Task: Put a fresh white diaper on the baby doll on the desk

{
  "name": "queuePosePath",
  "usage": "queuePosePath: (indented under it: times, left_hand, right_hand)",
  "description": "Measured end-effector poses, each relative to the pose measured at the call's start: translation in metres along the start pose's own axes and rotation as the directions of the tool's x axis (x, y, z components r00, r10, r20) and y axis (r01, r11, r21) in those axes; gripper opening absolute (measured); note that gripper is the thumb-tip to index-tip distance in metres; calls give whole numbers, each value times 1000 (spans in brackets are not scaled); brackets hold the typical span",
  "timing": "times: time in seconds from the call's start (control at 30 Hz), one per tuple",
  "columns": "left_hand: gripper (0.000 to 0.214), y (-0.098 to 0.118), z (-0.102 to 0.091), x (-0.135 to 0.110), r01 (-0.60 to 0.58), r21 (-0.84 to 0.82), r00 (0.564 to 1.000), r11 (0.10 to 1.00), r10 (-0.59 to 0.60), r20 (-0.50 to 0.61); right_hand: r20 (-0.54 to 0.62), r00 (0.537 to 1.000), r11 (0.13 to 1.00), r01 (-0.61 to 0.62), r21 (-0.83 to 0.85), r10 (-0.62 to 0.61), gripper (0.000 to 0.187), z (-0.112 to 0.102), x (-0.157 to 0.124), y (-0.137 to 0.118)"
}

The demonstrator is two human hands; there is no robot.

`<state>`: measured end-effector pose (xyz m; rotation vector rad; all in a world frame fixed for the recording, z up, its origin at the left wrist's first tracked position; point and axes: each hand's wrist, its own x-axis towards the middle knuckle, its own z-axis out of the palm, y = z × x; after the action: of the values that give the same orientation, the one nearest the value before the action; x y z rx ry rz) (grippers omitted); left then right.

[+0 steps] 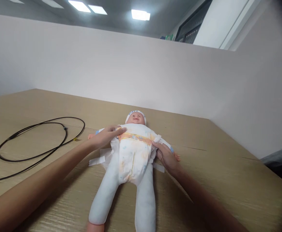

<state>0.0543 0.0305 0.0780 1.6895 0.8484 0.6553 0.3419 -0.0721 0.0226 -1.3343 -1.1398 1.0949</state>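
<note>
A baby doll (146, 199) in a white suit and a printed white cap (131, 113) lies on its back on the table, legs toward me. A white diaper (128, 158) with an orange waistband is drawn up over its front. My left hand (108, 134) grips the diaper's upper left corner, thumb on top, the other fingers partly hidden. Lower on the opposite side, my right hand (165, 154) is closed on the diaper's right edge, fingertips partly hidden. White fastening tabs (97, 160) stick out at both sides of the doll's hips, unattached to the front.
A looped black cable (36, 159) lies on the wooden table (204, 180) to the left. Behind the table's far edge rises a pale partition (95, 64). Something dark (280, 161) shows beyond the right edge.
</note>
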Motion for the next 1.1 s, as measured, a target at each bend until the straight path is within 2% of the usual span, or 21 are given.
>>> queuePosePath:
  times: [0.1, 0.2, 0.3, 0.43, 0.53, 0.67, 0.77, 0.83, 0.9, 0.93, 1.0, 1.07, 1.1]
  left_hand:
    - [61, -8, -9, 3, 15, -23, 998, 1000, -14, 55]
    - [61, -16, -13, 8, 46, -81, 988, 996, -33, 154]
    - [58, -19, -15, 10, 57, -97, 981, 994, -38, 188]
    - [56, -15, -17, 9, 28, -59, 979, 998, -16, 203]
    - [59, -9, -19, 7, -20, 51, 981, 999, 10, 193]
    - [61, -5, -21, 5, -38, 223, 990, 974, 7, 141]
    - [45, -1, -18, -1, -58, 361, 998, 931, 55, 19]
    - [36, 10, -10, -7, -132, 484, 980, 865, 186, -66]
    - [30, 25, 5, -12, -254, 565, 939, 785, 340, -49]
    - [28, 34, 15, -13, -330, 570, 915, 752, 403, -2]
    - [24, 49, 36, -12, -477, 558, 863, 679, 482, 151]
    - [23, 58, 57, -7, -565, 568, 817, 599, 502, 283]
    - [24, 60, 65, -3, -581, 578, 808, 574, 493, 322]
  right_hand:
    - [70, 995, 997, -70, 37, 67, 36, -12, -2, -14]
    - [111, 987, 991, -123, 54, 117, 42, -18, -4, -26]
    - [81, 985, 987, -156, 34, 153, 48, -14, -8, -32]
    - [44, 986, 985, -160, -58, 163, 46, -5, -10, -29]
    - [64, 984, 979, -159, -125, 168, 42, -12, -7, -26]
    - [96, 981, 971, -148, -188, 168, 36, -31, -14, -21]
    - [23, 999, 928, -37, -371, 49, 35, -42, -39, -10]
    - [-11, 991, 816, 103, -569, -133, 34, -46, -58, -2]
    - [4, 969, 700, 181, -691, -247, 32, -49, -74, 5]
    - [9, 967, 671, 184, -719, -256, 32, -50, -79, 7]
    - [6, 975, 664, 155, -731, -220, 34, -51, -83, 9]
    - [-2, 983, 678, 123, -725, -181, 35, -51, -80, 11]
    - [-8, 986, 689, 110, -717, -165, 35, -51, -78, 11]
